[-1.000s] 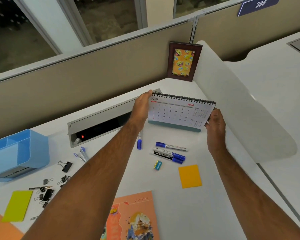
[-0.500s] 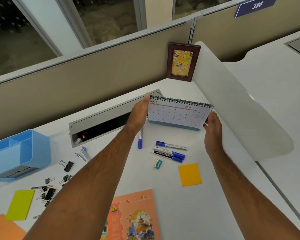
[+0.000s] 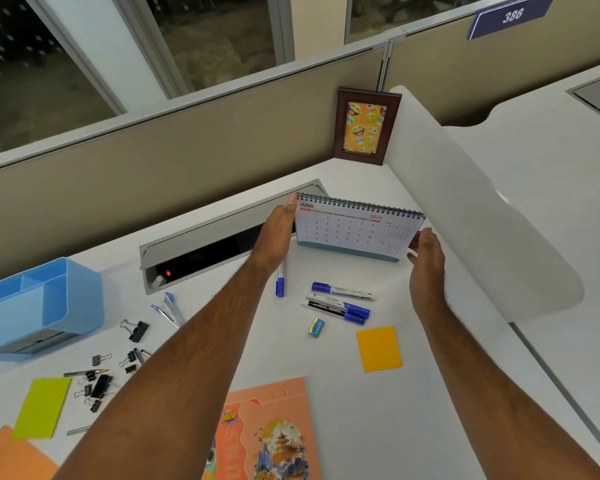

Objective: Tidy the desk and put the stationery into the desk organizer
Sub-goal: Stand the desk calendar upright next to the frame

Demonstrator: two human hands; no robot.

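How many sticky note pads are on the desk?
2. The orange sticky pad lies right of the eraser, below the markers. The lime green sticky pad lies at the left, below the binder clips. An arm could be hiding more.

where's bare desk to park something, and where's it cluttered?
Free: the strip between the yellow sticky note and the white divider; also between the calendar and photo frame. Crowded: binder clips beside the blue organizer, and the markers mid-desk.
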